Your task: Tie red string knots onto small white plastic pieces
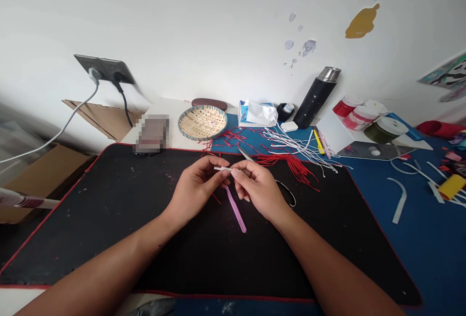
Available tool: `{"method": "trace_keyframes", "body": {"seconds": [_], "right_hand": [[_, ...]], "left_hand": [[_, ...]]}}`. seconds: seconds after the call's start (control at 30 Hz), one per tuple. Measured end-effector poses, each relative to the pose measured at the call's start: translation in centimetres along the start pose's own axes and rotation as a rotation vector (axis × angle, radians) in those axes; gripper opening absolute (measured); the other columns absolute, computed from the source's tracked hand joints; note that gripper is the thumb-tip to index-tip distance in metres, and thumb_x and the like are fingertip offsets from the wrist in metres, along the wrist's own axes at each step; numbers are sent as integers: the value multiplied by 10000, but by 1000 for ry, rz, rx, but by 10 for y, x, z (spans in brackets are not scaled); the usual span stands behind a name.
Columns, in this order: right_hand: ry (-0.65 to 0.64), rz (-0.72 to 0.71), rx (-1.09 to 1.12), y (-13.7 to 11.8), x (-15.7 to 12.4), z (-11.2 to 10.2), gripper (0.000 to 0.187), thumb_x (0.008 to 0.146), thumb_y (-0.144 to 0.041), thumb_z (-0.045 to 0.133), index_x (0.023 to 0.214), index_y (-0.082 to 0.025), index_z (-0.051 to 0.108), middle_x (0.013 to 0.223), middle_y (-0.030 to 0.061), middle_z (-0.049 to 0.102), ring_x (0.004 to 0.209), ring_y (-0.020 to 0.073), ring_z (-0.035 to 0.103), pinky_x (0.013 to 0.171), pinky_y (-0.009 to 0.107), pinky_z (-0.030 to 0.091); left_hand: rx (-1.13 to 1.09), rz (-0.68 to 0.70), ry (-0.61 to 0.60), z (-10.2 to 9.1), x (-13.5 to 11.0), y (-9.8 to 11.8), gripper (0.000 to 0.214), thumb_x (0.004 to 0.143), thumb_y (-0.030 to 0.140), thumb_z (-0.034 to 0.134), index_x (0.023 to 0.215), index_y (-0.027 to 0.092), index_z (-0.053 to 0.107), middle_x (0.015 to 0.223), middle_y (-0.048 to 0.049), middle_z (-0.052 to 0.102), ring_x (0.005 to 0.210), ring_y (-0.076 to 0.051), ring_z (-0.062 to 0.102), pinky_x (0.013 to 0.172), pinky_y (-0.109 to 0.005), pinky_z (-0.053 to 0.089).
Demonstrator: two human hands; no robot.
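Observation:
Over the black mat both hands meet, fingertips close together. My left hand pinches a small narrow white strip between thumb and forefinger. The same strip's right end is between the thumb and forefinger of my right hand, whose other fingers curl under. Fingers cover part of the strip. Just below the hands lie purple tweezers, their upper end near the fingertips. Behind my right hand is a pair of scissors, mostly hidden, with a dark handle loop showing beside the wrist.
Red cords and white cords spread along the mat's back edge. Behind stand a woven basket, a tissue box, a black thermos and several paint jars. A yellow cutter lies right of the cords.

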State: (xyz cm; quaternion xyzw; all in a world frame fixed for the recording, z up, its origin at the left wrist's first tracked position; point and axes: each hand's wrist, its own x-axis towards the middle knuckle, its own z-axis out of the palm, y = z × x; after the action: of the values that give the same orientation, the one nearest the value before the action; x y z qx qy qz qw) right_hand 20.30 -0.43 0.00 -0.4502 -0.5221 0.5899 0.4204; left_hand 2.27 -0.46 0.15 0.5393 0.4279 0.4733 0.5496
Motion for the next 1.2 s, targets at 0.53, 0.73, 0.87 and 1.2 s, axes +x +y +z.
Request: {"method": "trace_keyframes", "body": {"seconds": [0.53,0.73,0.87,1.2], "right_hand": [[-22,-5,-20,1,1,0,279,949,-454,649,980,-177,652,606,-57,568,469,87,511,427,214,362],[-21,0,-24,0,1,-1,290,940,-471,656,965,-182,651,601,-58,565,466,89,505,429,216,359],[-22,2,-40,0,0,0,301,945,-477,647,971,-178,658,611,-52,572,471,90,511,435,218,366],[-5,-15,-69,0,0,-3,317,969,-497,618,953,-183,654,608,-47,573,478,97,520,444,224,375]], "left_hand": [[-48,-54,-17,2,2,2,224,868,348,810,922,163,695,763,-13,733,700,-159,703,696,-272,573],[79,16,-24,-1,2,5,202,884,353,789,959,175,727,849,-16,730,733,-153,685,704,-265,560],[125,5,-19,-2,2,6,192,893,355,771,917,168,734,768,-17,722,691,-158,679,667,-265,552],[54,-17,24,1,1,5,213,856,371,809,870,175,725,748,-18,740,673,-157,693,657,-260,571]]}}
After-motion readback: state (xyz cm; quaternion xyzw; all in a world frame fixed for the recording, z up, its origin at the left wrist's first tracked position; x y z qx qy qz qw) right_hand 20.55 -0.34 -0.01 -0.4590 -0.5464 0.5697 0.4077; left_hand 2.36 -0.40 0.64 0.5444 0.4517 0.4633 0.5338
